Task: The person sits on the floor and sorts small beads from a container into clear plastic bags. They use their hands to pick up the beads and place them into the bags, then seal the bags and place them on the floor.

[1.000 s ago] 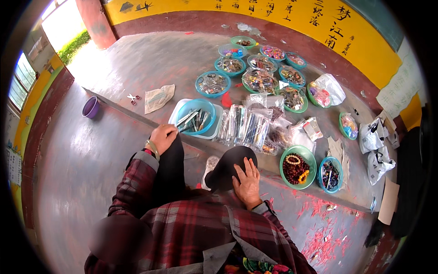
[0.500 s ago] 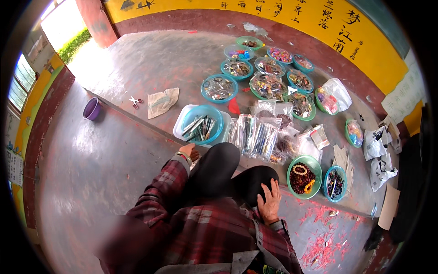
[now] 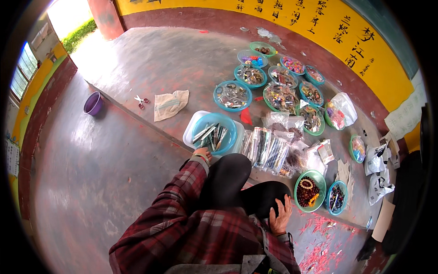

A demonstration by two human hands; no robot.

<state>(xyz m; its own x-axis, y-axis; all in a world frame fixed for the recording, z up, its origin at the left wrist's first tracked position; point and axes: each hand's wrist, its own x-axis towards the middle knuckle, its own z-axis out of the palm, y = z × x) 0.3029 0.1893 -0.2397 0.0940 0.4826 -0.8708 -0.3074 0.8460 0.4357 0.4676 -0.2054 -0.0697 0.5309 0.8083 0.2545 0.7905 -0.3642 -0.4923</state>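
Our left hand (image 3: 203,154): at basin (image 3: 232,137), grip unclear. Our right hand (image 3: 280,217): spread on knee (image 3: 266,196). Bagged pens (image 3: 265,150), many; loose pens (image 3: 211,136), unbagged.

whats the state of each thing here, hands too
left hand: by the white tub, grip unclear
right hand: open, on the right knee
scissors: blades spread
purple basin: upright
cloth: laid out, creased
blue basin: upright, pens inside
bead bowl: upright, uncovered
clear packs: filled, lying down
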